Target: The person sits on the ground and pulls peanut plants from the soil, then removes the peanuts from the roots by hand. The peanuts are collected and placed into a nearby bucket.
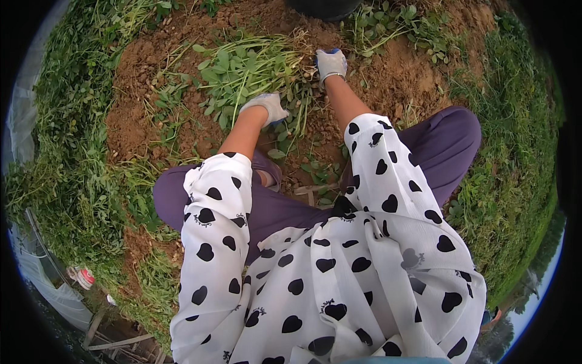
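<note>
A bundle of uprooted leafy green plants [250,66], likely peanut plants, lies across the reddish-brown soil, its roots [302,57] to the right. My left hand [268,108], in a light knit work glove with a blue palm, is at the lower edge of the bundle, by the stems; its fingers are partly hidden. My right hand [331,64], gloved alike, is curled beside the root end. Whether it grips any roots is hidden by the back of the glove.
A dark round container [323,8] stands at the top edge. More leafy plants [409,27] lie at upper right. Loose soil [132,113] and scattered stems surround my bent knees. Dense green growth borders both sides. Translucent sheeting [22,118] and wooden pieces [120,342] are at far left.
</note>
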Demonstrator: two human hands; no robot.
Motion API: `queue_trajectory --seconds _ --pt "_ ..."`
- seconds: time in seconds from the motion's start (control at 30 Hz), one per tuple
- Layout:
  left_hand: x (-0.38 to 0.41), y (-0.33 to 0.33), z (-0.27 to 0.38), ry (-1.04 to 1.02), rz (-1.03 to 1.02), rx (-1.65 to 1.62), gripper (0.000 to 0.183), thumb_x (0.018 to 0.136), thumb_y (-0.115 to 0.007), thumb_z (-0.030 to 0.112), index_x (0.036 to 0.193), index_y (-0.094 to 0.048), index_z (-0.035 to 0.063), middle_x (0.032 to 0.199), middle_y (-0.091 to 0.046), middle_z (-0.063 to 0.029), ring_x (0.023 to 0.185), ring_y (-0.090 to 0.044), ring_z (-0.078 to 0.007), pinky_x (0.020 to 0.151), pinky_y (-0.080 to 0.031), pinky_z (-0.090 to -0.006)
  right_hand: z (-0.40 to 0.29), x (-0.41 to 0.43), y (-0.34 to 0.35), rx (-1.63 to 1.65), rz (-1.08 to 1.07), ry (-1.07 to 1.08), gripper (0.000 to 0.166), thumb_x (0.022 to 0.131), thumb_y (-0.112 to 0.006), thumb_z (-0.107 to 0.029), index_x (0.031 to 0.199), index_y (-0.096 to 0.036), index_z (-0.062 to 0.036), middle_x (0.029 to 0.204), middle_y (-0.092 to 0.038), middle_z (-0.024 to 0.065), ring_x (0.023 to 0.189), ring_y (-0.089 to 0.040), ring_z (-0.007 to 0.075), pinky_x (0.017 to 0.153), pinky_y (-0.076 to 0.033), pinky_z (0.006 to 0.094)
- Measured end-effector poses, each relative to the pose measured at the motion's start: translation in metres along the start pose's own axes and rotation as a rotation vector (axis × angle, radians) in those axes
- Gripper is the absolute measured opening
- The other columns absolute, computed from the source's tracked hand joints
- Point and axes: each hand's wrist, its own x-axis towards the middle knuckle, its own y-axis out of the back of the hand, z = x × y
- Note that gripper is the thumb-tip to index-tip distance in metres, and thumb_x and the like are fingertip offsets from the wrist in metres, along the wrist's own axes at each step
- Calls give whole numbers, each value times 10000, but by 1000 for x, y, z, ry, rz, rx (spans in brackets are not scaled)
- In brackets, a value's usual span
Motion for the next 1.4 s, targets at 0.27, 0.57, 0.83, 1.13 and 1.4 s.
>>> queue_trajectory --seconds 0.27,0.57,0.83,1.13,1.4 --pt "5 -6 -3 0 37 -7 640 785 -628 390 1289 -504 16 1304 -533 -206 1186 -535 -327 993 -449 -397 -2 -8 5 -15 -71 -3 415 774 -682 -405 1006 -654 -62 990 -682 131 934 -652 274 834 -497 399" --pt "-2 4 3 29 -33 -5 677 795 -622 412 1329 -460 29 1323 -518 -196 1200 -519 -330 1005 -434 -405 20 12 -6 713 -203 -120 236 797 -724 -246 852 -618 -43 712 -636 78 585 -618 191 513 -487 321" --pt "1 -1 4 5 -32 26 746 804 -617 455 1370 -401 21 1339 -499 -207 1215 -499 -345 1014 -417 -412 53 26 24 1492 -789 -136 102 899 -618 -108 990 -575 -96 843 -610 51 673 -579 181 626 -522 329" --pt "9 -2 -2 27 -63 -1 769 798 -640 445 1378 -395 6 1338 -496 -223 1227 -487 -362 1023 -409 -411 61 24 52 983 -652 42 81 921 -555 -90 993 -586 -70 847 -627 61 699 -606 149 591 -531 309" --pt "10 -4 -6 16 -53 -6 742 801 -644 432 1369 -404 20 1314 -511 -235 1210 -499 -367 1017 -410 -416 66 -2 48 -423 -364 508 496 844 -555 -400 1307 -503 -230 1166 -630 135 1067 -596 320 911 -466 413"
